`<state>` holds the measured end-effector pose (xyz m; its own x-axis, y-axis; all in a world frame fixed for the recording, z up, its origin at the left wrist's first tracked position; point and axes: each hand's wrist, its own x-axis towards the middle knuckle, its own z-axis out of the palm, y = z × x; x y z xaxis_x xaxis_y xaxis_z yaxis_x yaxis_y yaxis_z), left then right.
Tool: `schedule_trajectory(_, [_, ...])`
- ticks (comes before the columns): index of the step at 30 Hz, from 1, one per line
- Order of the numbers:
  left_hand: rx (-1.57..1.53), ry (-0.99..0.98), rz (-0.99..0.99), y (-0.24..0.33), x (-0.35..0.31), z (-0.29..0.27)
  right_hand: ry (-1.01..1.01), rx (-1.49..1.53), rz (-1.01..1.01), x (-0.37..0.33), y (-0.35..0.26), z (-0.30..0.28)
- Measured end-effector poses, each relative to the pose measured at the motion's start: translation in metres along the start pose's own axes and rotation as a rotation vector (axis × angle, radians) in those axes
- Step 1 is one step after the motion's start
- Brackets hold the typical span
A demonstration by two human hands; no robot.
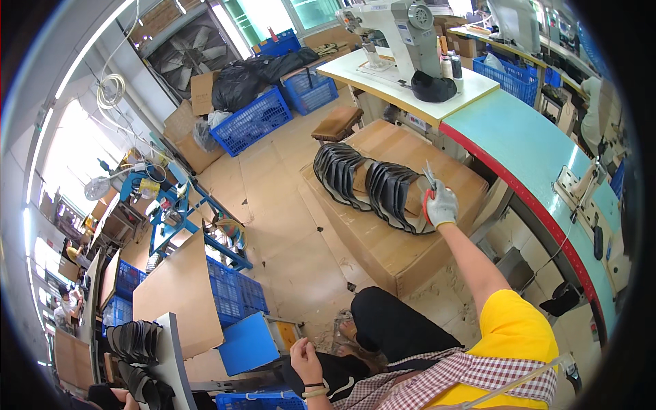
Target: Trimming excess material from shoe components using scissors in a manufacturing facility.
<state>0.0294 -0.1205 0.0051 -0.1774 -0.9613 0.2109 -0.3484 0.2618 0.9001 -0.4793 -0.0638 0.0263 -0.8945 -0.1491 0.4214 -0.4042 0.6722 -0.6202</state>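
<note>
Stacked pieces [389, 191]: black; carton [379, 260]: brown; right-hand glove [443, 207]: pale grey, orange-red trim; sleeve [516, 324]: yellow; apron [434, 374]: maroon-and-white check; worktop [523, 137]: turquoise, red edge; crate [254, 124]: blue; sewing machine [400, 31]: white.

I see a beige floor [273, 188] in the middle of the frame, bright windows [311, 10] at the top, a long lamp [89, 46] at upper left, and a turquoise table [509, 133] at right.
</note>
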Motion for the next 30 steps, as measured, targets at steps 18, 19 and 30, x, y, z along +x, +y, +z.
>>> schedule_trajectory(18, [-0.147, -0.355, -0.002, 0.031, 0.118, 0.135, -0.213, 0.329, 0.207, -0.018, -0.071, 0.011])
schedule_trajectory(19, [-0.140, -0.404, 0.031, 0.036, 0.130, 0.161, -0.166, 0.310, 0.191, -0.017, -0.070, 0.016])
schedule_trajectory(30, [-0.021, -0.281, 0.524, 0.066, 0.216, 0.379, -0.109, 0.233, 0.082, -0.024, -0.057, 0.052])
